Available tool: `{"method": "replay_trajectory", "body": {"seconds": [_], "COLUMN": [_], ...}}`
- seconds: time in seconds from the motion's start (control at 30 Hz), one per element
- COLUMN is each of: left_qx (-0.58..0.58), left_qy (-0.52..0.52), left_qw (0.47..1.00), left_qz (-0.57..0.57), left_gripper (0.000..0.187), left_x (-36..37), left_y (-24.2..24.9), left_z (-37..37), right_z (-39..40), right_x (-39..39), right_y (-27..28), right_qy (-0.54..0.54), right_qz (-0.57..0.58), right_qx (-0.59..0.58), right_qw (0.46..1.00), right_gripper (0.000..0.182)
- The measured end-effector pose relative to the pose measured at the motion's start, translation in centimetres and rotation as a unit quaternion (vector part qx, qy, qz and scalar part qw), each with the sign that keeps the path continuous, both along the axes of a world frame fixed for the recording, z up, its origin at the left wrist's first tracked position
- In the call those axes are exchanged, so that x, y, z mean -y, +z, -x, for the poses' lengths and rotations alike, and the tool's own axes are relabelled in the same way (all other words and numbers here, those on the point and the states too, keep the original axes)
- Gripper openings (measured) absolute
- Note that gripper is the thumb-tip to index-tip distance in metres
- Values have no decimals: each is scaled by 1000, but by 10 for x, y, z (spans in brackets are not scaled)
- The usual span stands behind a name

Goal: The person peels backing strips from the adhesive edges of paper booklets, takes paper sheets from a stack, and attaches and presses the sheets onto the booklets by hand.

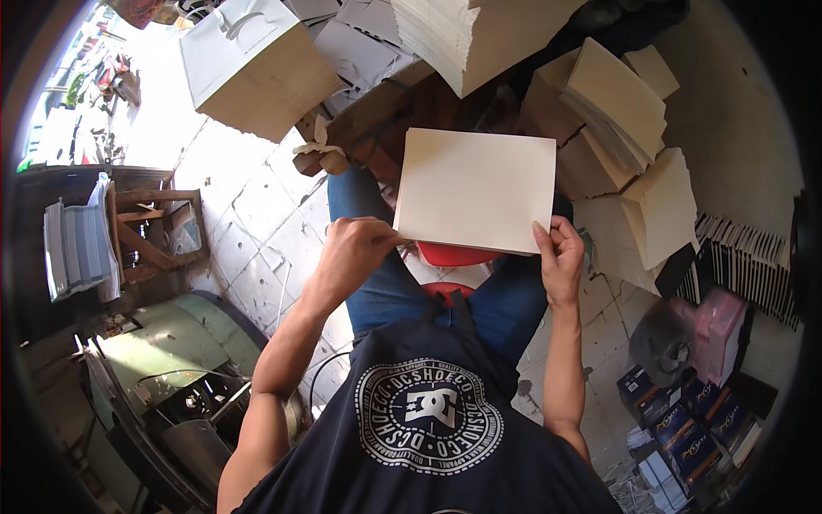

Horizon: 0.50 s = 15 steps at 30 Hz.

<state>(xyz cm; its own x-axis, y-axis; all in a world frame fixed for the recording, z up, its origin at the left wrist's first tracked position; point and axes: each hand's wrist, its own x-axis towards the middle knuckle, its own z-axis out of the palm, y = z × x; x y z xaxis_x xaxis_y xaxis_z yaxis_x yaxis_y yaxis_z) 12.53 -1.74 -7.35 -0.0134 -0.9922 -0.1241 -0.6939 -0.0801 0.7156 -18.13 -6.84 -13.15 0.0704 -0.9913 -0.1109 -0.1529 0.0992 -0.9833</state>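
A stack of cream-coloured sheets lies level in front of me, above my knees and a red stool. My left hand pinches the near left corner of the sheets between thumb and fingers. At the near right corner my right hand grips the same stack, its thumb on top and its fingers at the side edge. What holds the stack up from below is hidden.
Tall paper stacks stand beyond the sheets, with more leaning paper bundles at the right. A wooden crate and green machine are at the left. Dark blue boxes sit at the lower right.
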Motion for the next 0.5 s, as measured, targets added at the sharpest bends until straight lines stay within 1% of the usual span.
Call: {"method": "replay_trajectory", "body": {"seconds": [0.33, 0.5], "left_qx": [7, -14], "left_qy": [-14, -4], "left_qw": [1000, 999], "left_qz": [-4, -39], "left_gripper": [9, 10], "left_x": [1, 5], "left_y": [-3, 3], "left_z": [-2, -5], "right_z": [0, 1], "right_x": [4, 6], "right_y": [4, 4], "right_qy": [11, 17], "right_qz": [-3, -5], "right_qx": [-32, -45], "right_qw": [999, 999], "right_gripper": [15, 14]}}
